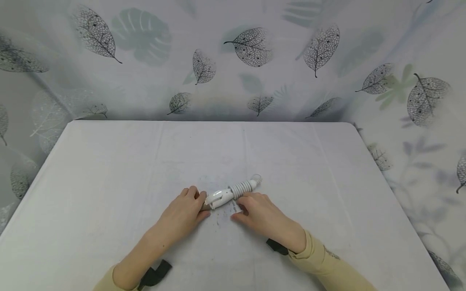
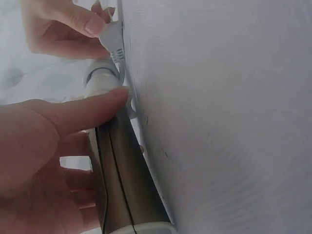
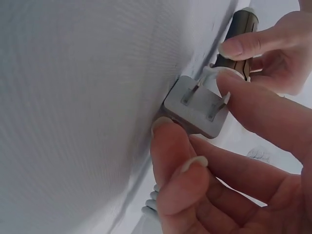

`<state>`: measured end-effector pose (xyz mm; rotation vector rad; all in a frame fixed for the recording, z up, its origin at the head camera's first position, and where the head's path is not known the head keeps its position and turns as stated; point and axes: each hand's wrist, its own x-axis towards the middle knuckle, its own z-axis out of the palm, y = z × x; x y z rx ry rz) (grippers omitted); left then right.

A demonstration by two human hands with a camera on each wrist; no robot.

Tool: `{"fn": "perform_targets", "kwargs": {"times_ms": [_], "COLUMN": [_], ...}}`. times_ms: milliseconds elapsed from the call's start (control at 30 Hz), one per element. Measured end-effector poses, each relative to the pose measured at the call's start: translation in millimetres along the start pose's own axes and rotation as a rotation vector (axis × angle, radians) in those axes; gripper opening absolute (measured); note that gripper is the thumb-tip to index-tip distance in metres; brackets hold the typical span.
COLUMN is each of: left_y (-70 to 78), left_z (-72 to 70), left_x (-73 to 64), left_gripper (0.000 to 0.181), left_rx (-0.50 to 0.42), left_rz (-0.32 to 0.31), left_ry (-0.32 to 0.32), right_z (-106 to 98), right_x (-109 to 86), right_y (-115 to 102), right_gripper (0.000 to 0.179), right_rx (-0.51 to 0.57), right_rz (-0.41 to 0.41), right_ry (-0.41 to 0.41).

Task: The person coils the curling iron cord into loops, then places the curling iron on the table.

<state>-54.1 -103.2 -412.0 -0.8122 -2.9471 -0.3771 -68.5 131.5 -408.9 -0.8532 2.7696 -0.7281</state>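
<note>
A white curling iron [image 1: 222, 198] with a bronze barrel [image 2: 129, 180] lies slantwise on the table, its handle end toward the far right. Its white cord [image 1: 241, 189] is wound in several turns round the handle, and a loop sticks out at the tip. My left hand [image 1: 183, 212] grips the barrel, thumb on one side and fingers on the other. With thumb and fingers my right hand [image 1: 260, 214] pinches the two-pin plug [image 3: 197, 107], close beside the handle. Both metal pins show in the right wrist view. Part of the barrel is hidden by the left hand in the head view.
A white cloth covers the table [image 1: 109, 169], with faint folds and small marks near the hands. Leaf-patterned curtain [image 1: 233, 93] hangs behind the far edge and along both sides. Dark straps [image 1: 155, 274] sit at both wrists, under the sleeves.
</note>
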Motion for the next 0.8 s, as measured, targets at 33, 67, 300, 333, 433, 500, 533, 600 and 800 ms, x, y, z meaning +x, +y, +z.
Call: {"fn": "perform_targets", "kwargs": {"times_ms": [33,67,300,333,433,500,533,600,800], "left_y": [0.0,-0.1,-0.7,-0.6,-0.3,-0.2,-0.1,-0.2,-3.0], "left_z": [-0.3,-0.5,-0.8,-0.7,0.1,0.7,0.9,1.1,-1.5], "left_x": [-0.3,-0.6,0.1,0.2,0.0,-0.2,-0.4,-0.5,-0.1], "left_gripper": [0.04,0.042,0.057,0.057,0.053,0.049,0.048,0.049,0.055], "left_rx": [0.003,0.006,0.016,0.012,0.006,0.021,0.032,0.06,0.073], "left_rz": [-0.002,-0.004,-0.053,-0.059,-0.066,-0.058,-0.053,-0.042,-0.062], "left_ry": [-0.004,-0.008,-0.041,-0.042,-0.032,-0.018,-0.01,0.003,-0.039], "right_z": [-0.1,-0.3,-2.0,-2.1,-1.6,-1.2,-1.2,-1.1,-8.6], "right_x": [-0.2,-0.3,-1.3,-1.3,-1.5,-1.5,-1.6,-1.5,-0.7], "right_y": [0.0,-0.2,-1.3,-1.4,-1.0,-0.9,-1.0,-1.0,-1.2], "right_gripper": [0.038,0.038,0.037,0.037,0.036,0.036,0.035,0.033,0.034], "right_rx": [-0.001,-0.003,-0.031,-0.035,-0.045,-0.052,-0.053,-0.051,-0.026], "right_rz": [0.0,0.002,-0.006,-0.006,-0.006,-0.007,-0.007,-0.006,0.05], "right_ry": [0.001,0.002,0.007,0.006,0.005,0.006,0.007,0.003,-0.041]}}
